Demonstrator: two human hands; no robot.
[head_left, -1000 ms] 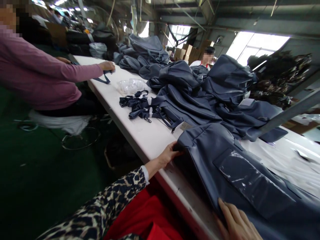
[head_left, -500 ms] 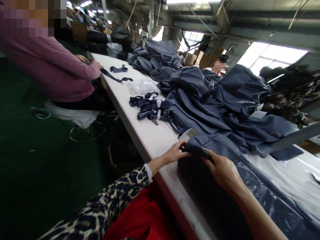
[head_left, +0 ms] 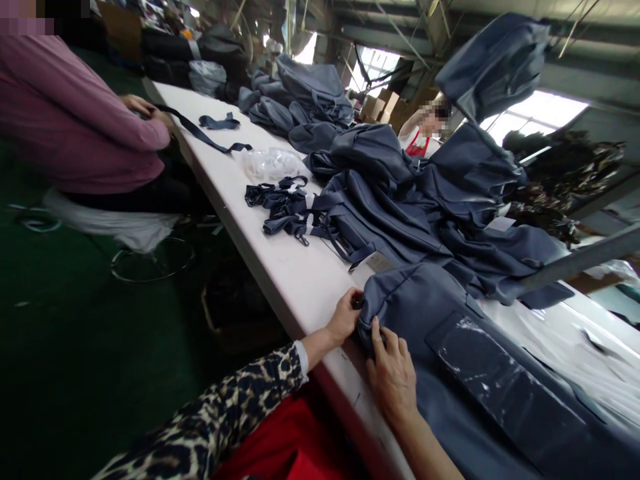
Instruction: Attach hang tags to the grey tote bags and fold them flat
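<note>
The left hand (head_left: 345, 317) pinches the edge of a grey-blue bag (head_left: 415, 293) lying on the white table (head_left: 300, 280), the right hand (head_left: 393, 377) curls against it, grip unclear, its pocket (head_left: 500, 380) remains plastic-covered, and a heap of bags (head_left: 380, 207) lies beyond.

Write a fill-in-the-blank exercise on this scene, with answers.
1. The left hand comes from a ____ sleeve.
2. The right hand touches a grey bag whose pocket is covered by clear ____.
3. Dark straps lie on the white ____.
4. A seated co-worker wears a ____ top.

Answers: leopard-print; plastic; table; pink.
</note>
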